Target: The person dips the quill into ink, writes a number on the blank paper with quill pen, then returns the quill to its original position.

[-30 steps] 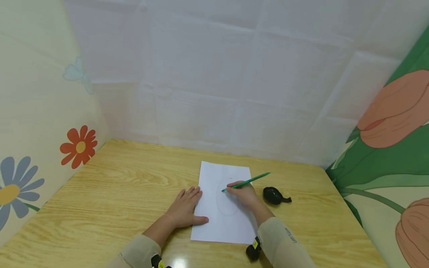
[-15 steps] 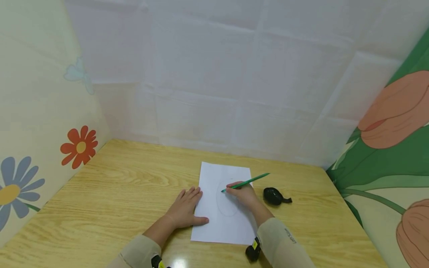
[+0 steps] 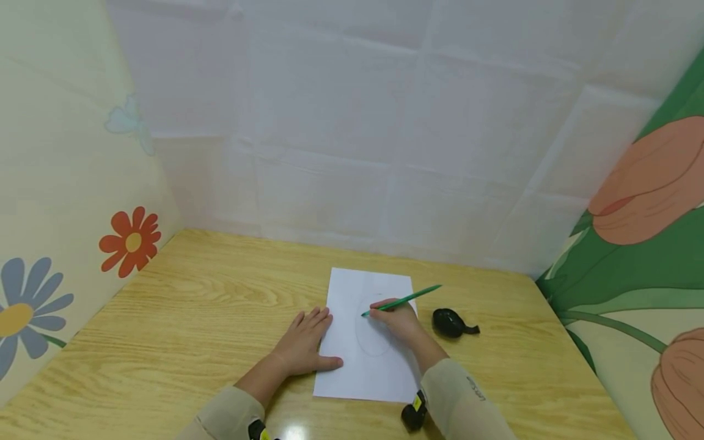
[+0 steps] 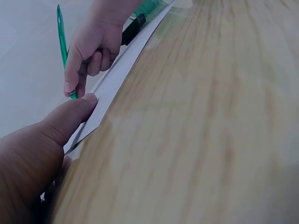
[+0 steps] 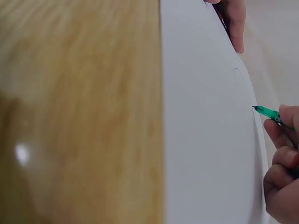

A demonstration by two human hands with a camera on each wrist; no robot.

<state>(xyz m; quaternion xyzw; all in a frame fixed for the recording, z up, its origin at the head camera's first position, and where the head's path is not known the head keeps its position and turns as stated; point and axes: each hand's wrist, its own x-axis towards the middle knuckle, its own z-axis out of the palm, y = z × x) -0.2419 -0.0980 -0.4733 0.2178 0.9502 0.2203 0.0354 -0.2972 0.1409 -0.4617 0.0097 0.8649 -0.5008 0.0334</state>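
A white sheet of paper (image 3: 352, 384) lies on the wooden table, bearing a faint, thin oval outline (image 3: 374, 355). My left hand (image 3: 302, 345) rests flat at the sheet's left edge, fingers spread and thumb lying on the paper. With bent fingers, my right hand (image 3: 400, 319) pinches a slim green pen (image 3: 415, 295) near its tip, its back end slanting up to the right. In the right wrist view the pen's dark, fine point (image 5: 254, 107) is right at the paper's surface. The left wrist view shows my left thumb (image 4: 74, 114) close to the pen tip.
A shiny black rounded object with a short tail (image 3: 448, 322) sits on the table right of the paper. Behind the table (image 3: 220, 287) hangs a creased white cloth (image 3: 330, 122). Flower-printed panels (image 3: 129, 241) stand at both sides.
The pen tip has crept slightly left on the paper, with my right hand following. My left hand stays where it was.
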